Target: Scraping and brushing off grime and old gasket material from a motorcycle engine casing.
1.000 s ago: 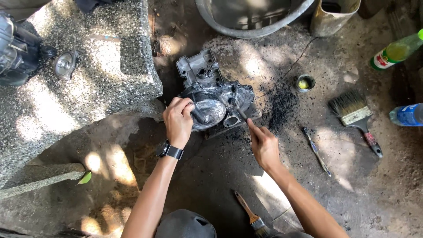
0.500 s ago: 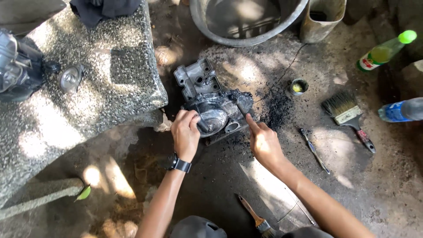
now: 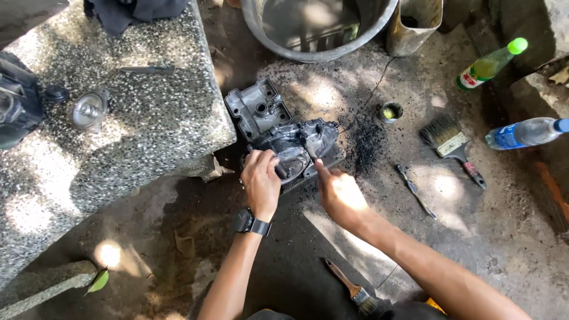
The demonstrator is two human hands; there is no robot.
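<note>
Head view, looking down on a grimy concrete floor (image 3: 474, 249): since half a second ago the right hand (image 3: 341, 195) has slid in from the casing's right edge toward its middle, forefinger now laid against the dark shell, while the left hand (image 3: 261, 181) has stayed put; the work reads as close handling of one spot, both hands converging on it. Engine casing (image 3: 296, 151), cast metal, ribbed and bossed, blackened with oily soot, lies on the floor against the foot of a speckled stone bench (image 3: 148, 130); its paler grey cover section (image 3: 258, 106) juts up behind. Left hand, wristwatch (image 3: 249, 223) on, fingers curled over the round opening, gripping its rim. Right hand half closed, possibly pinching a small tool, too hidden to say. Nearby: wide bristle brush (image 3: 450, 142), slim wooden-handled brush (image 3: 349, 287), small cap of yellowish fluid (image 3: 390, 111), green bottle (image 3: 489, 64), clear blue-labelled bottle (image 3: 524, 133), metal basin (image 3: 314, 26)
</note>
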